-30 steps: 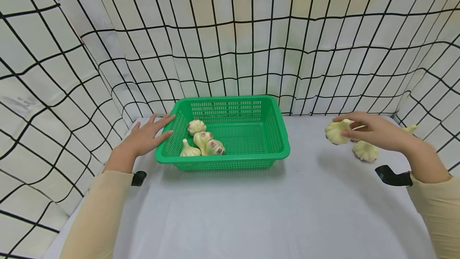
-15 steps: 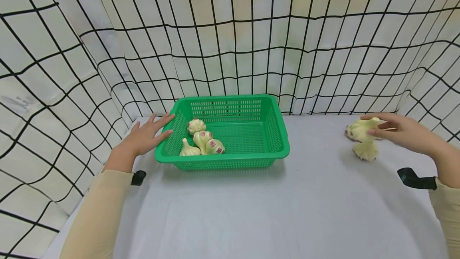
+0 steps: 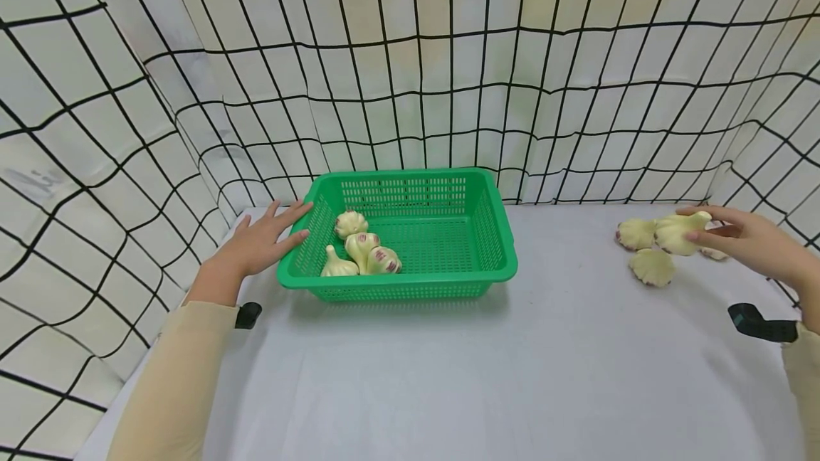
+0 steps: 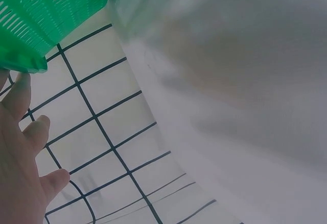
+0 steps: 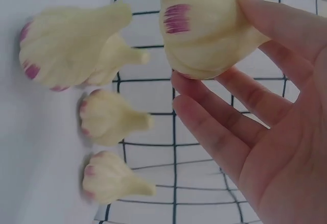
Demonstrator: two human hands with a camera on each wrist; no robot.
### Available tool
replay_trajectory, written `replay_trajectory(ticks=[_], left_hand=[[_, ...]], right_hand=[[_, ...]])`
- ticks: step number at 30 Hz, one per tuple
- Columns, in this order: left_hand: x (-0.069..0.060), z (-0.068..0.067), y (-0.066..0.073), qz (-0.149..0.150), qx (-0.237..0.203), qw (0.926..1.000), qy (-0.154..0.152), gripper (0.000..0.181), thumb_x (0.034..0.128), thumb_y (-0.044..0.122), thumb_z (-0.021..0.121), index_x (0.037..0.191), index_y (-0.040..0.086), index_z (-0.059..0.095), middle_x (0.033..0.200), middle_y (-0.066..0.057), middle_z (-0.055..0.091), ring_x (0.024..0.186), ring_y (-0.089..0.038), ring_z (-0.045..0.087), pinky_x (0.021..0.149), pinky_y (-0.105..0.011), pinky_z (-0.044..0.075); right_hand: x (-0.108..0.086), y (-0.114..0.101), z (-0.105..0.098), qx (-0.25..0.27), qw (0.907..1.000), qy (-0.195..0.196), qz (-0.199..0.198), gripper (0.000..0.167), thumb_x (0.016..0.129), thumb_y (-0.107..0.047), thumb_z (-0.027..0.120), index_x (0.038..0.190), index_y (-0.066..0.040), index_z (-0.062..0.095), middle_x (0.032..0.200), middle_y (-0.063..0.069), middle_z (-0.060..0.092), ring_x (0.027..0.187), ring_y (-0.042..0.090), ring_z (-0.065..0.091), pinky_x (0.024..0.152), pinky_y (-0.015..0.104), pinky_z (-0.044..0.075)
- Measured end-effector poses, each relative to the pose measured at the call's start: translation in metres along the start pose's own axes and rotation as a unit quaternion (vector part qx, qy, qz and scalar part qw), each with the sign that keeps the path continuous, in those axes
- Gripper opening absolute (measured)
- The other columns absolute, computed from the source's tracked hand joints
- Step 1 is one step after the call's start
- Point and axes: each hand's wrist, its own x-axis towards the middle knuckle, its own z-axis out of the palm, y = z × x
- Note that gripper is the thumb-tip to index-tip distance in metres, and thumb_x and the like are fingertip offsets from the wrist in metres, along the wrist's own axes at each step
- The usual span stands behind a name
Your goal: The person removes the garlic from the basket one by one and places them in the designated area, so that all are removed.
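A pale garlic bulb (image 3: 679,233) is pinched between the thumb and fingers of my right hand (image 3: 756,240), at the far right of the head view. In the right wrist view the held garlic (image 5: 199,30) shows a purple streak. Loose garlic bulbs (image 3: 652,267) lie on the table beside and below that hand. My left hand (image 3: 259,240) touches the left rim of a green plastic basket (image 3: 397,279) with fingers spread. Inside the basket's left part lie several purple-marked garlic bulbs (image 3: 383,262).
A black grid net (image 3: 416,98) over white sheeting stands behind the table and along both sides. The white tabletop (image 3: 410,368) stretches in front of the basket. In the right wrist view, several bulbs (image 5: 112,117) stand near the net.
My right hand has moved to the right with the garlic bulb, uncovering loose bulbs on the table. The left hand and the basket stay in place.
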Motion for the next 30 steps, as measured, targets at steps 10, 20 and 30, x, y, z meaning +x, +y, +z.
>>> replay_trajectory(ticks=[10, 20, 30], left_hand=[[0.001, 0.000, 0.001, -0.002, 0.000, 1.0000, -0.002, 0.071, 0.1079, 0.056, 0.037, 0.166, 0.019, 0.019, 0.170, -0.015, 0.016, 0.155, -0.045, 0.000, 0.116, -0.072, -0.006], [0.001, 0.000, 0.000, 0.002, -0.003, 1.0000, -0.001, 0.071, 0.1080, 0.055, 0.038, 0.166, 0.019, 0.019, 0.170, -0.012, 0.016, 0.155, -0.044, -0.001, 0.115, -0.073, -0.006], [0.000, 0.000, -0.001, 0.001, -0.005, 1.0000, 0.002, 0.071, 0.1078, 0.056, 0.038, 0.166, 0.020, 0.020, 0.170, -0.012, 0.017, 0.155, -0.044, 0.000, 0.115, -0.074, -0.006]], right_hand=[[-0.007, 0.029, 0.003, 0.029, 0.9977, 0.023, 0.057, 0.066, 0.109, -0.038, 0.051, 0.161, -0.004, 0.029, 0.147, 0.044, 0.032, 0.120, 0.066, 0.041, 0.087, 0.084, 0.031], [-0.011, 0.046, 0.011, 0.027, 0.9973, 0.035, 0.058, 0.063, 0.109, -0.031, 0.052, 0.152, 0.010, 0.030, 0.141, 0.047, 0.036, 0.115, 0.068, 0.045, 0.085, 0.080, 0.037], [-0.012, 0.065, 0.020, 0.000, 0.9980, 0.030, 0.055, 0.058, 0.108, -0.031, 0.055, 0.142, 0.013, 0.039, 0.138, 0.047, 0.037, 0.108, 0.065, 0.051, 0.077, 0.070, 0.046]])
